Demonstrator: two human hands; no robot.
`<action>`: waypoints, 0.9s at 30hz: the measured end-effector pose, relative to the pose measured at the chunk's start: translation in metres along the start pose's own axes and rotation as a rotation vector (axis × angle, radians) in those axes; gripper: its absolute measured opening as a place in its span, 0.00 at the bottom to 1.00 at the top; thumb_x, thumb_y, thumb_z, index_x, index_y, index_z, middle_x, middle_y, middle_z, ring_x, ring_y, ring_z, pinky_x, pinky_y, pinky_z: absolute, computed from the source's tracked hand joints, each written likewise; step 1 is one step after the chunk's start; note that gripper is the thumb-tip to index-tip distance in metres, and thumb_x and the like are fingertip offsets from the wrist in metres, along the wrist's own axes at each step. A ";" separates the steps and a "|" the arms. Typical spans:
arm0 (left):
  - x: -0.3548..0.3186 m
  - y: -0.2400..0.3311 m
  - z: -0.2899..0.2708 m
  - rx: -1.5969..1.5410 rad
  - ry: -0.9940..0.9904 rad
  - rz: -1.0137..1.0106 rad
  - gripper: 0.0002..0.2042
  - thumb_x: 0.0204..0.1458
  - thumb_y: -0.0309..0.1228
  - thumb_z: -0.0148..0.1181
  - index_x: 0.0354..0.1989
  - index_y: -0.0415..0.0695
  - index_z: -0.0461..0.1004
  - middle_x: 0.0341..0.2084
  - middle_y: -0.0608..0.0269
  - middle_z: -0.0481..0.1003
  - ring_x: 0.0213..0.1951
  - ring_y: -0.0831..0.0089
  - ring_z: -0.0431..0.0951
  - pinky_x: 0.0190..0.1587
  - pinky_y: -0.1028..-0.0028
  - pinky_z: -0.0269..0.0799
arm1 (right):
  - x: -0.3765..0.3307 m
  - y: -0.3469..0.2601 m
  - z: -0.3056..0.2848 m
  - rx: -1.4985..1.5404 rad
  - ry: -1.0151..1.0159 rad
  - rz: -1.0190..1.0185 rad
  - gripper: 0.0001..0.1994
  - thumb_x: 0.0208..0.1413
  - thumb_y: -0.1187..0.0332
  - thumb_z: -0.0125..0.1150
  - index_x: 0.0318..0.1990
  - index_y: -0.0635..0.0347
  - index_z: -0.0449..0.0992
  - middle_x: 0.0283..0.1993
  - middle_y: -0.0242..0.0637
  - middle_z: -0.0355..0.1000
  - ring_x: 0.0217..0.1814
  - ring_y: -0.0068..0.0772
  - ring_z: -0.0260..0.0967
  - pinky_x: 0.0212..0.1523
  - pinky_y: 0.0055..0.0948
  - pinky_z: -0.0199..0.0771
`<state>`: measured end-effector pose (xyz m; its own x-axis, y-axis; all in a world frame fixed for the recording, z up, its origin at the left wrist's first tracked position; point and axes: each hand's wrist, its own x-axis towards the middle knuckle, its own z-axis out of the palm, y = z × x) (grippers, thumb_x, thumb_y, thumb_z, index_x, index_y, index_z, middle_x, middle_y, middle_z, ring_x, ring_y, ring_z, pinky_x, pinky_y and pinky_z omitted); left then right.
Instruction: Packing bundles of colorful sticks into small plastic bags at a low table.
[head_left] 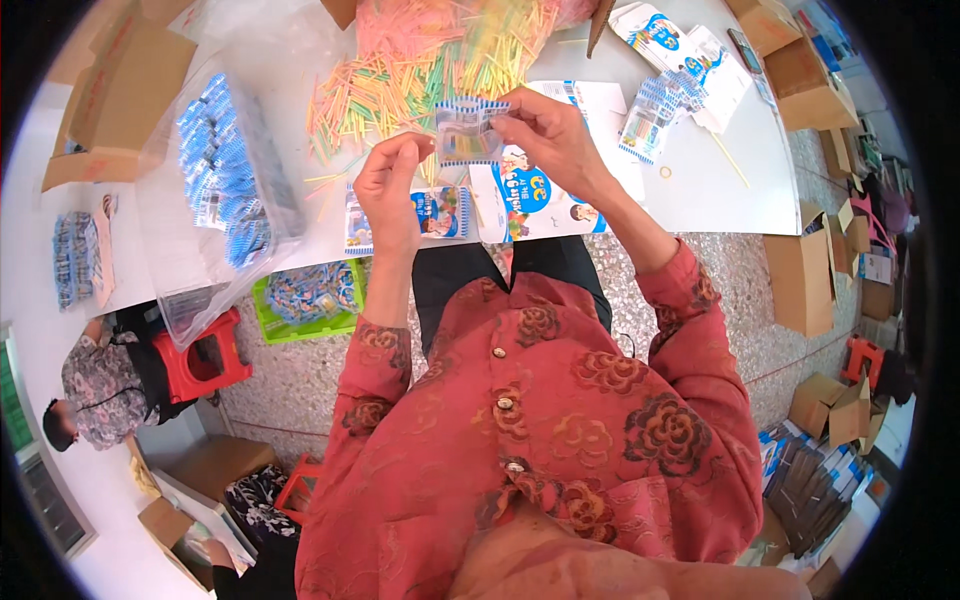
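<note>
My right hand [562, 142] pinches the upper right edge of a small clear packet [465, 148] with blue striped ends, held above the table. Thin coloured sticks show through its film. Just left of the packet, my left hand [388, 190] is closed, thumb and fingertips pressed together; what they hold, if anything, is too small to make out. Beneath my left hand lie flat blue-and-white printed packs [445, 213]. A white and blue printed carton [540, 205] lies below my right hand. Beyond my hands spreads a large heap of pink, yellow and green thin sticks [400, 90].
A clear plastic bin [285, 215] on the left holds blue packets [215, 150]. Filled packets [650, 115] and cartons [655, 35] lie at the far right. A green crate [300, 330] stands below the table edge. Cardboard boxes [800, 280] flank the right side. A person [110, 390] sits at the left.
</note>
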<state>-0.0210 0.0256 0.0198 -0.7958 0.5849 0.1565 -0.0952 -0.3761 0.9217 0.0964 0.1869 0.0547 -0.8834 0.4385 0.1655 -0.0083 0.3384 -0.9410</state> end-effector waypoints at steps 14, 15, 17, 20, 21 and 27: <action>-0.055 -0.019 0.012 0.323 -0.273 -0.237 0.07 0.47 0.20 0.61 0.36 0.36 0.75 0.30 0.65 0.76 0.31 0.83 0.73 0.35 0.82 0.69 | -0.085 0.036 0.005 0.077 -0.084 0.108 0.17 0.49 0.67 0.65 0.44 0.66 0.72 0.36 0.35 0.73 0.35 0.19 0.70 0.35 0.20 0.71; -0.059 -0.023 0.014 0.319 -0.321 -0.239 0.07 0.48 0.20 0.61 0.37 0.36 0.75 0.31 0.65 0.76 0.32 0.83 0.73 0.36 0.82 0.69 | -0.092 0.043 0.003 0.030 -0.118 0.133 0.16 0.49 0.67 0.64 0.44 0.65 0.74 0.36 0.35 0.75 0.36 0.21 0.71 0.36 0.21 0.72; -0.066 -0.024 0.020 0.321 -0.365 -0.293 0.07 0.49 0.20 0.60 0.37 0.36 0.75 0.33 0.65 0.76 0.33 0.82 0.74 0.37 0.81 0.69 | -0.102 0.051 -0.003 0.078 -0.020 0.113 0.15 0.50 0.67 0.63 0.44 0.63 0.75 0.35 0.33 0.75 0.35 0.20 0.71 0.35 0.22 0.72; -0.070 -0.028 0.023 0.309 -0.291 -0.252 0.07 0.50 0.20 0.59 0.38 0.35 0.74 0.31 0.64 0.76 0.32 0.80 0.75 0.38 0.81 0.70 | -0.104 0.059 -0.034 0.139 0.129 0.265 0.13 0.52 0.69 0.61 0.46 0.60 0.76 0.35 0.29 0.76 0.35 0.16 0.70 0.34 0.21 0.72; -0.070 -0.029 0.020 0.312 -0.294 -0.252 0.07 0.50 0.20 0.59 0.38 0.35 0.74 0.31 0.64 0.76 0.32 0.80 0.75 0.38 0.81 0.70 | -0.101 0.060 -0.048 0.204 0.241 0.251 0.13 0.52 0.70 0.60 0.46 0.59 0.76 0.37 0.28 0.76 0.35 0.14 0.69 0.35 0.20 0.71; -0.074 -0.026 0.001 0.416 -0.299 -0.236 0.05 0.52 0.20 0.55 0.37 0.34 0.73 0.29 0.60 0.76 0.32 0.76 0.76 0.39 0.78 0.73 | -0.087 0.121 -0.129 -0.146 0.616 0.109 0.09 0.49 0.68 0.62 0.34 0.66 0.76 0.22 0.35 0.72 0.23 0.18 0.64 0.24 0.24 0.66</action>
<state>0.0410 -0.0072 -0.0154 -0.5715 0.8200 -0.0327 0.0422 0.0691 0.9967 0.2326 0.2976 -0.0355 -0.4441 0.8600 0.2514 0.1682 0.3556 -0.9194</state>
